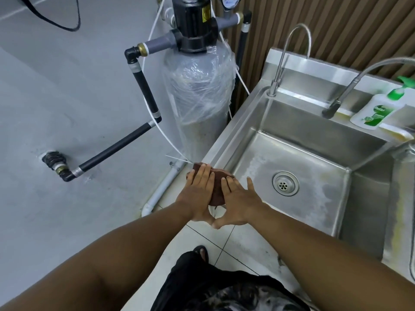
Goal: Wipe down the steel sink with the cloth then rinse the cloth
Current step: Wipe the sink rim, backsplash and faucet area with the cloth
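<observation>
A dark reddish-brown cloth (217, 189) lies on the near-left corner of the steel sink's rim (233, 129). My left hand (199, 194) presses flat on the cloth's left part with straight fingers. My right hand (239, 204) lies flat on its right part, fingers straight, thumb spread toward the basin. The two thumbs almost meet below the cloth. The basin floor shows cloudy, streaked patches around the round drain (285, 183).
A slim gooseneck tap (277, 75) and a flexible hose tap (332, 110) stand at the sink's back. A green-and-white soap bottle (377, 111) sits on the back ledge. A plastic-wrapped filter tank (199, 104) with black pipes stands left of the sink.
</observation>
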The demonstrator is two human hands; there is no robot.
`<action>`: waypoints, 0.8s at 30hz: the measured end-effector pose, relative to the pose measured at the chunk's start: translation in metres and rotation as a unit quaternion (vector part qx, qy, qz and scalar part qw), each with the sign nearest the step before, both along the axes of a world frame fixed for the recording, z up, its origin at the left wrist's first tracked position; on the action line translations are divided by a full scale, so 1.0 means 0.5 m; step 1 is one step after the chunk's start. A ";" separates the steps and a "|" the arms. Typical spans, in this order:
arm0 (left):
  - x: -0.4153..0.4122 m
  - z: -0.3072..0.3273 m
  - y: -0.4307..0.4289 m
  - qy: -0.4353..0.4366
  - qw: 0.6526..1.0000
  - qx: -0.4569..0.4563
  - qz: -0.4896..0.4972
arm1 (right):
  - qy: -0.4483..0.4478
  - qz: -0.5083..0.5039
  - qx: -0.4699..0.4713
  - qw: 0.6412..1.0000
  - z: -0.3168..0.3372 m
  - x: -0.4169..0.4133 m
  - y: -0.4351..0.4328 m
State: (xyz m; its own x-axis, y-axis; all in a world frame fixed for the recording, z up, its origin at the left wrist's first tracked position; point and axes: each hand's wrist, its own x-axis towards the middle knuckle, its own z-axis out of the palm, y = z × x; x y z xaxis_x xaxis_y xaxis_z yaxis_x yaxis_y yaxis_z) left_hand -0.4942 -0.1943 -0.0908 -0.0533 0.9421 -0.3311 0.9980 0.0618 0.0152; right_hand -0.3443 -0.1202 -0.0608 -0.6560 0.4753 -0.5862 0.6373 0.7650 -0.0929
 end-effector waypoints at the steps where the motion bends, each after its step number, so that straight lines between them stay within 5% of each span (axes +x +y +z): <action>1: 0.009 -0.002 -0.003 -0.001 1.000 -0.001 -0.002 | 0.000 0.001 0.000 1.000 0.000 0.004 0.000; 24: 0.065 0.048 0.133 -0.068 0.987 -0.094 -0.111 | 0.041 -0.121 -0.069 0.989 0.030 0.100 0.033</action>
